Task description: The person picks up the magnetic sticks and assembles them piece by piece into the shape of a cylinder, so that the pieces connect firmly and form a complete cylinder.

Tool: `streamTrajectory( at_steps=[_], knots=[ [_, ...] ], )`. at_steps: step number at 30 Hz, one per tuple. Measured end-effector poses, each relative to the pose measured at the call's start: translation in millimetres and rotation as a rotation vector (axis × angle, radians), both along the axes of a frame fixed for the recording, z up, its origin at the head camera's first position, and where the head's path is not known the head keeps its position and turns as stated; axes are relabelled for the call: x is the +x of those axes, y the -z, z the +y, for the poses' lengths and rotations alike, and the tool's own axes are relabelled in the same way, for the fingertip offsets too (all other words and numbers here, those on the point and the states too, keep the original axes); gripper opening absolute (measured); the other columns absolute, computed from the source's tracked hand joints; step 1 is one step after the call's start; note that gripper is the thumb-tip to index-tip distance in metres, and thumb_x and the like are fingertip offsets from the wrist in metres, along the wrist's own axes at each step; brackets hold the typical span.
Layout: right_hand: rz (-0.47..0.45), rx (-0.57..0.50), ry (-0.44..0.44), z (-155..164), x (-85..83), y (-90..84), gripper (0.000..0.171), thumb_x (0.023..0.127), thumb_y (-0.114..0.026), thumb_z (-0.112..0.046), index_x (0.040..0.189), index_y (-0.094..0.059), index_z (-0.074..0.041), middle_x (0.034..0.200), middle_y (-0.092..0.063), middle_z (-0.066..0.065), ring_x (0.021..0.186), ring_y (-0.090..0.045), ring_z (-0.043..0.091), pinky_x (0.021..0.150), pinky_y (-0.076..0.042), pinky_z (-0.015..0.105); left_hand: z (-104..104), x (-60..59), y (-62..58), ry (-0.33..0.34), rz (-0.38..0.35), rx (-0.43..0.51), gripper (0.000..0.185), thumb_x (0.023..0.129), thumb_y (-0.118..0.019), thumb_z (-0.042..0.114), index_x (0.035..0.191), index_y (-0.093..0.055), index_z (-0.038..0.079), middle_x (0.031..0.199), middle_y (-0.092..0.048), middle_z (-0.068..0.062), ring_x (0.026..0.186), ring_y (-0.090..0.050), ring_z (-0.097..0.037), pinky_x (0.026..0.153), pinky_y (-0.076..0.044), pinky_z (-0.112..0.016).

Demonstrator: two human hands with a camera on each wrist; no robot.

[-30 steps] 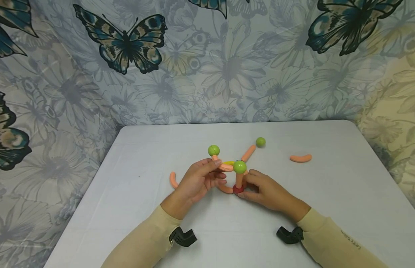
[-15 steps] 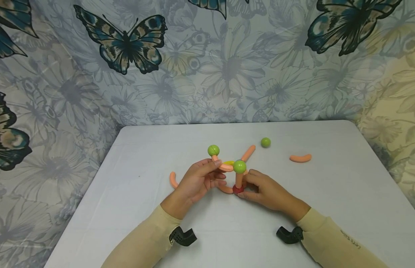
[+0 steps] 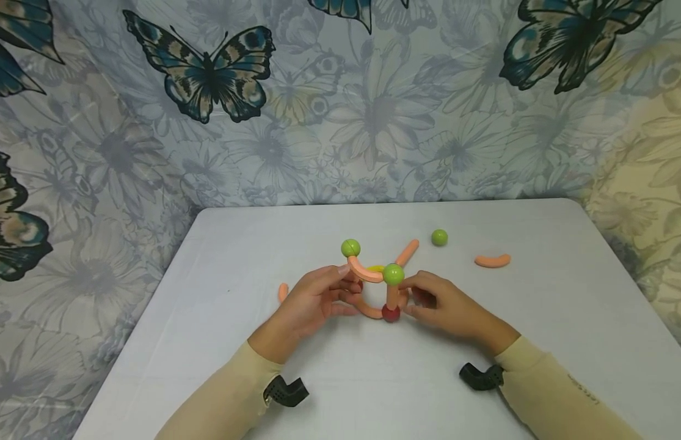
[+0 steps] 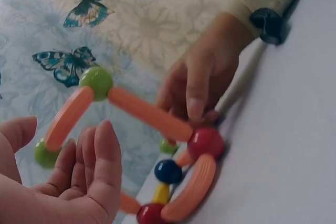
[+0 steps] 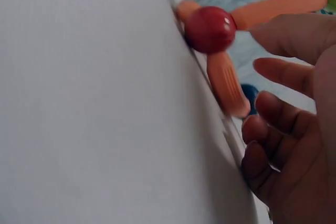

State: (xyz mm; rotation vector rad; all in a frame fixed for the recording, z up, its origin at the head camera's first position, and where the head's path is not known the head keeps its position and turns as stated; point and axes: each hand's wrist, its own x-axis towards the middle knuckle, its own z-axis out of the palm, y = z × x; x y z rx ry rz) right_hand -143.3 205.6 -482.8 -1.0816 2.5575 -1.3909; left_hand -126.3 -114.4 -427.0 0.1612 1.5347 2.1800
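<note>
A figure of magnetic rods and balls stands between my hands. Its upright orange rod [image 3: 392,297] rises from a red ball [image 3: 391,313] to a green ball [image 3: 393,274]. From there a curved orange rod [image 3: 364,271] reaches left to another green ball [image 3: 350,247]. Lower down, a blue ball [image 4: 168,171] and a short yellow rod [image 4: 161,192] show in the left wrist view. My left hand [image 3: 318,302] is beside the curved rod, fingers loosely bent around nothing. My right hand [image 3: 447,305] has relaxed fingers close by the upright rod and grips nothing.
A loose green ball [image 3: 439,238] lies behind the figure on the white table [image 3: 538,342]. A curved orange rod [image 3: 492,261] lies to the right, and another orange rod [image 3: 283,292] is partly hidden behind my left hand. A straight orange rod [image 3: 408,252] points toward the back right.
Both hands have let go of the figure and drawn slightly apart; it keeps standing. The loose green ball has rolled right, away from the straight rod's end.
</note>
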Motion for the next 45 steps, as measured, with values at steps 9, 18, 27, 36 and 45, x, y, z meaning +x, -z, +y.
streamTrajectory(
  at_steps=[9,18,27,36,45],
  knots=[
    [0.096,0.033,0.359,26,-20.5,-10.5,0.030,0.100,-0.080,-0.006,0.129,-0.071,-0.002,0.107,-0.062,0.008,0.089,-0.059,0.021,0.076,-0.050,0.027,-60,-8.7,2.7,-0.184,-0.044,-0.192,0.048,0.110,-0.066,0.042,0.125,-0.063,-0.003,0.116,-0.070,-0.015,0.092,-0.064,-0.026,0.072,-0.058,-0.036],
    [0.010,0.102,0.556,41,-53.1,-12.7,0.045,0.104,-0.076,-0.010,0.143,-0.057,0.003,0.134,-0.050,0.025,0.093,-0.057,0.029,0.078,-0.048,0.036,-108,-7.8,18.5,-0.294,-0.025,-0.671,0.044,0.107,-0.072,0.040,0.124,-0.063,0.001,0.101,-0.073,-0.015,0.089,-0.065,-0.031,0.072,-0.048,-0.037],
    [-0.135,0.217,0.477,35,-93.5,-16.5,0.037,0.109,-0.068,-0.012,0.142,-0.061,0.004,0.135,-0.055,0.026,0.115,-0.056,0.040,0.100,-0.047,0.058,-105,-10.5,26.3,-0.243,0.002,-0.842,0.047,0.099,-0.082,0.025,0.135,-0.062,0.003,0.099,-0.065,-0.013,0.072,-0.053,-0.023,0.059,-0.045,-0.033],
    [-0.219,0.202,0.442,25,-112.6,-17.3,0.040,0.109,-0.067,-0.015,0.147,-0.061,-0.002,0.142,-0.061,0.021,0.123,-0.059,0.041,0.104,-0.048,0.058,-99,-13.2,28.1,-0.226,0.045,-0.929,0.041,0.094,-0.085,0.015,0.127,-0.067,0.000,0.090,-0.058,-0.011,0.061,-0.049,-0.020,0.055,-0.045,-0.033],
    [-0.289,0.189,0.396,24,-117.1,-18.9,0.044,0.109,-0.069,-0.017,0.150,-0.061,-0.005,0.146,-0.059,0.021,0.125,-0.057,0.041,0.105,-0.046,0.059,-98,-15.9,28.7,-0.239,0.032,-0.935,0.032,0.096,-0.081,0.015,0.123,-0.069,0.002,0.093,-0.062,-0.011,0.062,-0.050,-0.020,0.055,-0.045,-0.031]
  ],
)
